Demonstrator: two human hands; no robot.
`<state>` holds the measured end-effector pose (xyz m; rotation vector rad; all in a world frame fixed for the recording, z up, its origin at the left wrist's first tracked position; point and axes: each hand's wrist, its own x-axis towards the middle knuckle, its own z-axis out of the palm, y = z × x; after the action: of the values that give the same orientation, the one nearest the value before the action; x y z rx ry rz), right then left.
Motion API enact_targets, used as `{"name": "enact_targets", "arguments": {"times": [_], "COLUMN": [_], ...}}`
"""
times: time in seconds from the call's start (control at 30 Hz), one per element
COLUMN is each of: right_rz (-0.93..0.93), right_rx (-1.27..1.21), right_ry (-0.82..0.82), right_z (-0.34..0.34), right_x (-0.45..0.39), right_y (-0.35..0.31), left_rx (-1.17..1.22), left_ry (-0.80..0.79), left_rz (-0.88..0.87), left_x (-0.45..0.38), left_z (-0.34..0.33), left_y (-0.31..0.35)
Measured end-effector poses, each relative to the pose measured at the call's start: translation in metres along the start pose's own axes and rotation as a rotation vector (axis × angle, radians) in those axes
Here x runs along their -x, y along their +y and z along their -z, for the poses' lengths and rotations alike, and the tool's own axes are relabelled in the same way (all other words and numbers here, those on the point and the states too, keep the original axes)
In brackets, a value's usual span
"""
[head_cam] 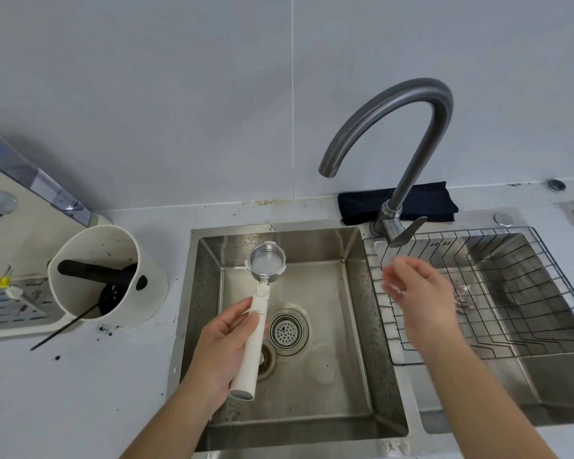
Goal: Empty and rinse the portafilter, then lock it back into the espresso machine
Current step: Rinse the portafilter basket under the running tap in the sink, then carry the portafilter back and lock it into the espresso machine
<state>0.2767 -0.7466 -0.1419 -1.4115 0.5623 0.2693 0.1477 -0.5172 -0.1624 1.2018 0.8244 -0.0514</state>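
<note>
Portafilter [266, 260] sits clamped in left hand [224, 346]; move its basket right under faucet [391, 127] while blurred, seemingly open, empty right hand [418, 293] turns the lever.

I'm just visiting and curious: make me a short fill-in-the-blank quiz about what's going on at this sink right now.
1. The portafilter is held by the white handle in the person's ____ hand.
2. Its metal basket faces up above the ____ sink basin.
3. The wire rack lies over the ____ basin.
4. Behind the faucet lies a folded ____ cloth.

Missing words: left; left; right; black
</note>
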Motion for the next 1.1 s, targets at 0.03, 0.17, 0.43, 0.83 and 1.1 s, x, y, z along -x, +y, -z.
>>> {"name": "enact_targets", "arguments": {"times": [0.03, 0.17, 0.43, 0.83, 1.1], "right_rz": [-0.024, -0.101, -0.241, -0.172, -0.162], "right_rx": [0.013, 0.184, 0.306, 0.275, 0.238], "right_ry": [-0.065, -0.324, -0.570, -0.517, -0.475], "right_z": [-0.006, -0.030, -0.066, -0.122, -0.167], "right_x": [0.012, 0.058, 0.112, 0.171, 0.214], "right_y": [0.008, 0.047, 0.084, 0.111, 0.130], "left_rx": [0.015, 0.064, 0.118, 0.023, -0.104], "left_ry": [0.003, -0.006, -0.061, -0.176, -0.271], "left_rz": [0.005, 0.019, 0.040, -0.001, -0.054], "left_x": [0.003, 0.010, 0.015, 0.022, 0.024], "left_z": [0.000, 0.001, 0.010, 0.076, 0.144], "left_y": [0.001, 0.005, 0.001, 0.018, 0.038]}}
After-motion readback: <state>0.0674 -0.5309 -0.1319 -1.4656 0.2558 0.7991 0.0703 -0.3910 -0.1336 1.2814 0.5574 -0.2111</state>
